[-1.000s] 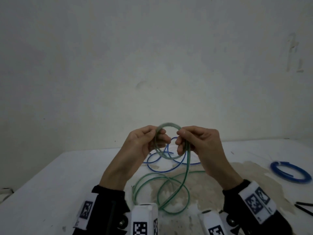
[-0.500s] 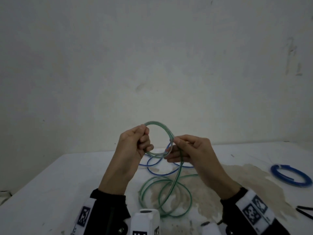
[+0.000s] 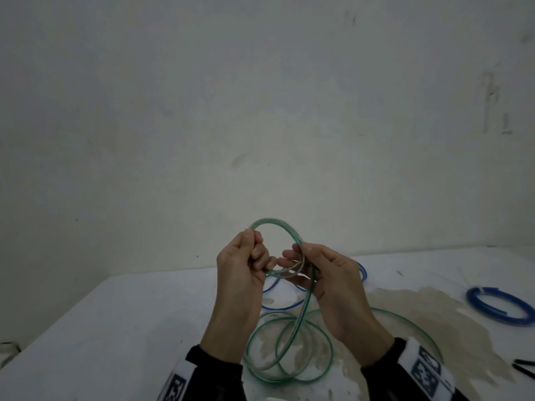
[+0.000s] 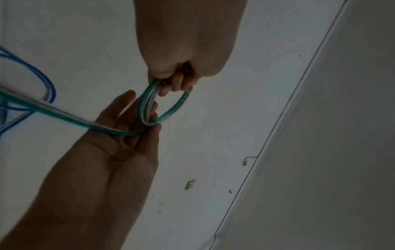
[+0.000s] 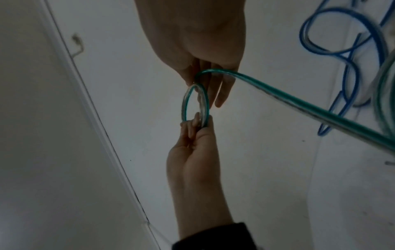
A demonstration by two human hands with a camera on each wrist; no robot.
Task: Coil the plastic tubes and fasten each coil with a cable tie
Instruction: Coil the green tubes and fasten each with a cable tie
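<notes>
The green tube (image 3: 277,248) is partly wound into a small coil held up in the air above the counter (image 3: 115,328), between the two hands. The left hand (image 3: 241,264) is curled tight round the coil's left side, thumb and fingers clamped on the bunched turns. The right hand (image 3: 327,273) pinches the coil's right side where the free length leaves it, the other fingers lying fairly straight alongside the ring. From that pinch the tube runs down to the counter and lies there in several loose loops near the front edge, between the forearms.

Behind the hands, toward the back edge, a loose blue tube (image 3: 362,273) sprawls in open curves. Toward the right edge lies a blue coil (image 3: 499,306), already wound; black cable ties (image 3: 524,369) lie at the right edge, nearer the front.

Both wrists wear white bands with black square code markers (image 3: 425,371); no readable writing shows on them.

The counter is white, with a broad brownish stain (image 3: 405,308) spreading across its right half. A plain, scuffed off-white wall (image 3: 260,111) stands behind it.
</notes>
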